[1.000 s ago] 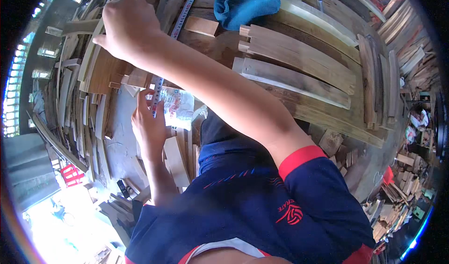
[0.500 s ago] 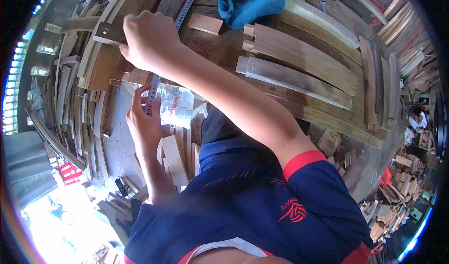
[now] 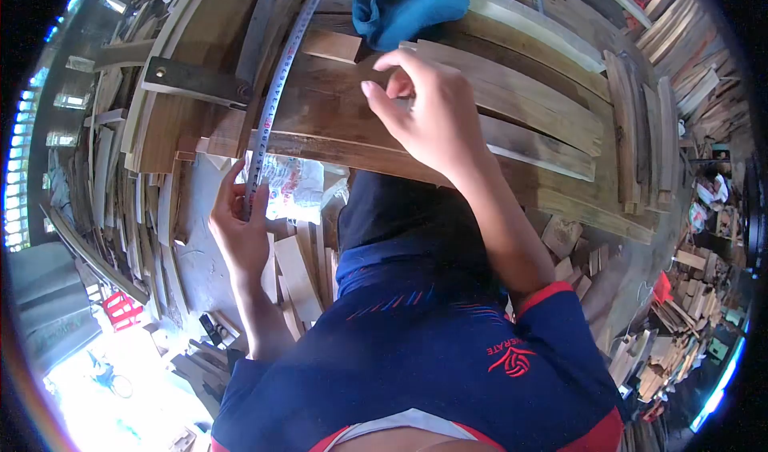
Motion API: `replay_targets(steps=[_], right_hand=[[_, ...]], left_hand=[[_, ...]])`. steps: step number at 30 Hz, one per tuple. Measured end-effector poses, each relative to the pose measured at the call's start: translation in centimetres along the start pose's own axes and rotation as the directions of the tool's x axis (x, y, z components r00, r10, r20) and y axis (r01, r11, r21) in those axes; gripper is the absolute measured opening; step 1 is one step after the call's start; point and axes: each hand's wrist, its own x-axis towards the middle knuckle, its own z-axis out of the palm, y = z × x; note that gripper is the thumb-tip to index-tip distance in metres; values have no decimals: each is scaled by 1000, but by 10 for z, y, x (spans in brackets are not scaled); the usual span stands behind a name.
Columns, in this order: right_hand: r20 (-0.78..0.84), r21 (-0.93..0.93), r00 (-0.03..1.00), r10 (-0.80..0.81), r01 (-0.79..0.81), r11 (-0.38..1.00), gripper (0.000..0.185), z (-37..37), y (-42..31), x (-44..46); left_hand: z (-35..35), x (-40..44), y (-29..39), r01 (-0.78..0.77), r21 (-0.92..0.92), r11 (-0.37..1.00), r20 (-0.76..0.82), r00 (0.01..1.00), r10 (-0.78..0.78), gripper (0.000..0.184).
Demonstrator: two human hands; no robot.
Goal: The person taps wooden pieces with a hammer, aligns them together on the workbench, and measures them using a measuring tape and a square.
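My left hand (image 3: 238, 222) is closed around the near end of a steel tape measure (image 3: 280, 88), just off the bench's near edge. The white blade runs away from that hand across the wooden workbench (image 3: 336, 100) and out past the top of the view. My right hand (image 3: 436, 112) hangs over the bench with thumb and forefinger apart, holding nothing. A dark wooden bar (image 3: 196, 82) with a hole at one end lies left of the blade. Beyond my right hand are long pale boards (image 3: 512, 88) with notched ends and a short wood block (image 3: 334, 46).
A blue cloth (image 3: 410, 8) lies at the back of the bench. Stacked planks (image 3: 172, 124) stand along the left. A white plastic bag (image 3: 296, 188) sits below the bench edge, near loose offcuts (image 3: 298, 272). More timber (image 3: 668, 316) is piled at right.
My right hand has left the dark bar and swung right, over the boards. The tape blade between my left hand and the far side is now uncovered. My left hand keeps its hold.
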Motion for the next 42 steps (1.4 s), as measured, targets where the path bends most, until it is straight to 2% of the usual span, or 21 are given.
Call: replay_targets(steps=[3,5,6,8,9,11,12,15,17,18,19,21,22,24,28,31,32,35,36,42], right_hand=[[-12,75,999,39,-38,996,25,-16,2,-14],[-69,104,996,58,-51,993,19,-28,4,-22],[-79,131,993,92,-81,988,19,-35,4,-25],[-90,224,981,171,-147,963,21,-49,4,-28],[-116,278,980,164,-127,952,22,-55,8,-30],[-131,368,956,262,-199,908,25,-75,6,-32],[-136,418,956,258,-181,890,27,-83,13,-36],[-55,510,920,388,-308,803,53,-124,8,-38],[-25,525,894,448,-370,767,82,-144,17,-42],[-76,584,845,529,-392,711,87,-150,28,-48],[-82,593,850,520,-378,711,86,-159,34,-53],[-251,582,806,536,-317,749,72,-171,36,-60],[-286,631,783,552,-280,724,57,-179,37,-67],[-391,635,673,628,-297,713,46,-191,48,-82],[-503,725,485,716,-214,655,30,-216,73,-108],[-483,705,529,698,-238,668,28,-230,87,-133],[-456,711,530,715,-266,651,26,-233,89,-139],[-484,673,480,731,-330,662,25,-236,105,-154],[-466,665,508,724,-338,665,23,-236,106,-157],[-483,636,417,770,-437,636,23,-233,119,-163]], left_hand=[[13,-5,10,-46,19,999,-47,998,47,42],[19,-5,17,-113,47,993,-108,987,117,39],[23,-1,14,-198,-19,980,-148,970,193,39],[25,1,19,-270,-12,963,-155,952,265,39],[25,3,24,-308,-8,951,-160,940,302,39],[28,6,34,-361,-19,932,-87,930,358,39],[30,7,39,-407,-35,913,-44,913,406,39],[40,12,71,-560,-133,818,108,812,573,43],[51,21,90,-657,-194,728,221,694,685,46],[58,22,101,-657,-235,717,253,671,697,47],[66,26,109,-669,-280,689,313,615,724,48],[81,36,122,-683,-371,630,416,484,770,48],[92,40,129,-704,-382,599,413,450,792,49],[109,46,140,-741,-404,537,406,381,831,52],[118,52,149,-743,-249,621,509,445,737,64],[127,58,131,-693,-302,654,414,523,745,60],[124,60,126,-661,-254,706,469,554,688,59],[128,56,113,-606,-214,766,456,632,627,59],[130,56,108,-605,-223,764,450,631,631,59],[133,53,105,-642,-234,730,407,618,673,55]])
